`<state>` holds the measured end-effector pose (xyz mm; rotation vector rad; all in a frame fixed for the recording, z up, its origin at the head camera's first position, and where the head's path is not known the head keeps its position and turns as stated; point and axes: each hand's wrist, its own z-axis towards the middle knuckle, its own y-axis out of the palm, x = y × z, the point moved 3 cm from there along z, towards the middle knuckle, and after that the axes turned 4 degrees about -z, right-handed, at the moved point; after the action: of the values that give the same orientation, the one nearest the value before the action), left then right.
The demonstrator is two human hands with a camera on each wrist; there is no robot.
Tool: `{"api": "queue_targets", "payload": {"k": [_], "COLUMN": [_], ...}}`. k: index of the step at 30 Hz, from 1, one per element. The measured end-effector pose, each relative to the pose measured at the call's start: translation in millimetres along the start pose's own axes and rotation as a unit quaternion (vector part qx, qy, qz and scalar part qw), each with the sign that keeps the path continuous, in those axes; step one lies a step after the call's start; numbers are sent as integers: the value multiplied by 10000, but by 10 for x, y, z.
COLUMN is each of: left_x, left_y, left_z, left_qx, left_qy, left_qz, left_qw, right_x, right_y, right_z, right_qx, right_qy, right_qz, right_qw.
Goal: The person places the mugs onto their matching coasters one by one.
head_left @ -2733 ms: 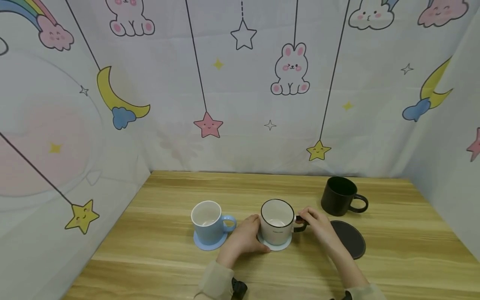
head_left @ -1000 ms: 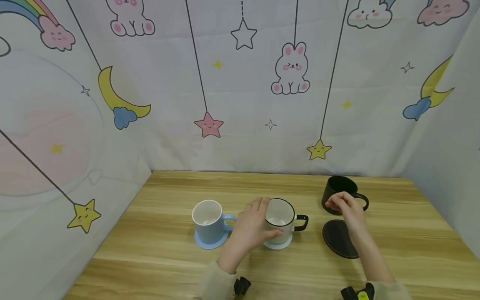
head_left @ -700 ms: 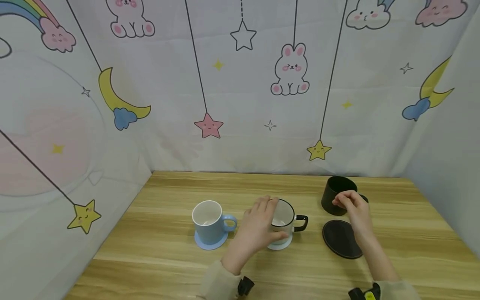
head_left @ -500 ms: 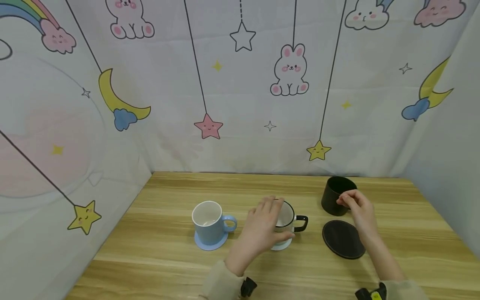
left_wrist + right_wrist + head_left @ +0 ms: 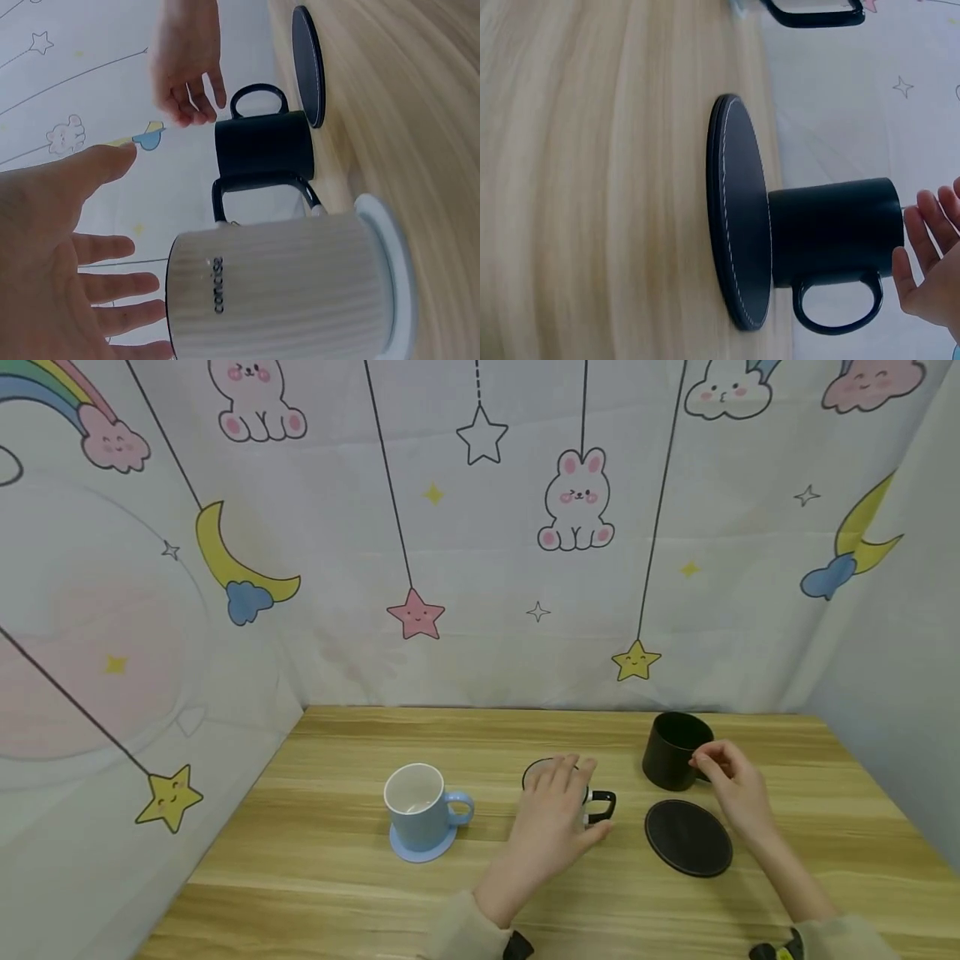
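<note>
My left hand [image 5: 551, 827] is over the white mug [image 5: 277, 289], its fingers extended and holding nothing, and covers much of the mug in the head view. This mug has a black rim, a black handle and the word "concise" on its side. It stands upright on a pale coaster [image 5: 395, 262]. My right hand [image 5: 738, 785] hovers beside the black mug [image 5: 667, 758], fingers loosely bent, nothing in them; its fingertips overlap the mug's right side in the head view. In front of the black mug lies a black round coaster [image 5: 688, 838] with stitched edging.
On the left, a light blue mug [image 5: 417, 810] stands on a blue coaster [image 5: 422, 854]. All of it is on a wood-grain table [image 5: 315, 893]. Behind rises a white cloth backdrop [image 5: 480, 668] printed with stars and rabbits, and cloth walls flank both sides.
Earlier my left hand was at the white mug's side and my right hand at its handle. Both have come off; the left has moved right over the mug, the right over to the black mug.
</note>
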<state>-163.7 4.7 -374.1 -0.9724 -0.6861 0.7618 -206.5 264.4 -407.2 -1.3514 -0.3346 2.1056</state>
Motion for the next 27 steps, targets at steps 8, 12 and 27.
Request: {"api": "queue_targets", "payload": {"k": [8, 12, 27], "left_x": [119, 171, 389], "left_y": [36, 38, 176], "left_z": [42, 73, 104], "left_qx": [53, 110, 98], "left_qy": [204, 353, 485], "left_qz": [-316, -220, -394], "left_qw": [9993, 9991, 9980], "right_x": [89, 124, 263], "right_y": [-114, -166, -243], "right_z": [-5, 3, 128], "right_qx": [211, 341, 497], "right_qy": [-89, -120, -799], "right_qz": [-211, -335, -520], "right_qw": [9995, 9988, 9942]}}
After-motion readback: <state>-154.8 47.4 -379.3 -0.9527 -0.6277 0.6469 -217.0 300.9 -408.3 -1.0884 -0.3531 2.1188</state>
